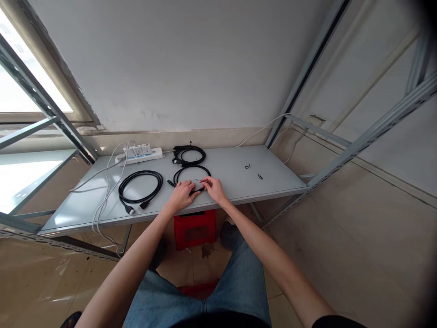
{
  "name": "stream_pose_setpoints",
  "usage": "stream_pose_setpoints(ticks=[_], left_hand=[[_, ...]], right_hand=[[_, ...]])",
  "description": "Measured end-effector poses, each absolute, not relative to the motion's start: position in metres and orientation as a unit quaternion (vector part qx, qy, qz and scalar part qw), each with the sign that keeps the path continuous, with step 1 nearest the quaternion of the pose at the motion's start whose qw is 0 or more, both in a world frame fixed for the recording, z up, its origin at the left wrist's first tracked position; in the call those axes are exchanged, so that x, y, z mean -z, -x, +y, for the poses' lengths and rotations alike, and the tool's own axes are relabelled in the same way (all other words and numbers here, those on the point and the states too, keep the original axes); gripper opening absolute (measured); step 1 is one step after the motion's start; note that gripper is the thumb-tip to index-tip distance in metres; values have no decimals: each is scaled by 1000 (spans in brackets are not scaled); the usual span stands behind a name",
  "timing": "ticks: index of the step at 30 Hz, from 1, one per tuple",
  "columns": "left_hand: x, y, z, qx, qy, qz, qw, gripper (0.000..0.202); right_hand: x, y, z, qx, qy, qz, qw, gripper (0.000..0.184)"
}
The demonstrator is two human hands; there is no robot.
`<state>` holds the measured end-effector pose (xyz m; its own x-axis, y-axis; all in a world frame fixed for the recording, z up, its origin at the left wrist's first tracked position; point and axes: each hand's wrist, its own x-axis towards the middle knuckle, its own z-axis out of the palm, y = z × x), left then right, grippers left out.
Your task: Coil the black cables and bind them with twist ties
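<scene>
On the grey shelf, my left hand (183,196) is closed over the near side of a coiled black cable (191,166), holding it down. My right hand (213,189) pinches a thin black twist tie (198,180) just above the same coil. One plug of this cable sticks out to the left of my left hand. Behind it lies a second coiled black cable (204,157), bundled with a tie. A third coil (161,182), with two plugs at its front, rests to the left. My fingers hide the part of the cable they grip.
A white power strip (155,154) with chargers stands at the back left, and white cords (106,193) hang over the front edge. Two loose twist ties (260,176) lie to the right. Metal uprights (300,82) flank the shelf (232,182); a red stool (195,237) sits below.
</scene>
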<state>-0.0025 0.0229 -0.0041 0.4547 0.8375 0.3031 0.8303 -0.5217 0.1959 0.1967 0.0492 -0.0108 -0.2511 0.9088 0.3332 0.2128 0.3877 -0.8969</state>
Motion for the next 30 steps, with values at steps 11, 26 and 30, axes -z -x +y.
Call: stream_pose_setpoints(ticks=[11,26,30], left_hand=[[5,2,25,-187,-846,499,26,35],[-1,1,23,-189,-852,486,53,32],[4,1,25,-186,-859,473,67,28]], right_hand=[[-27,-205,73,-151,453,-843,248,23],[-83,-178,114,-121,268,-953,-67,34],[-71,-183,120,-241,289,-926,-40,30]])
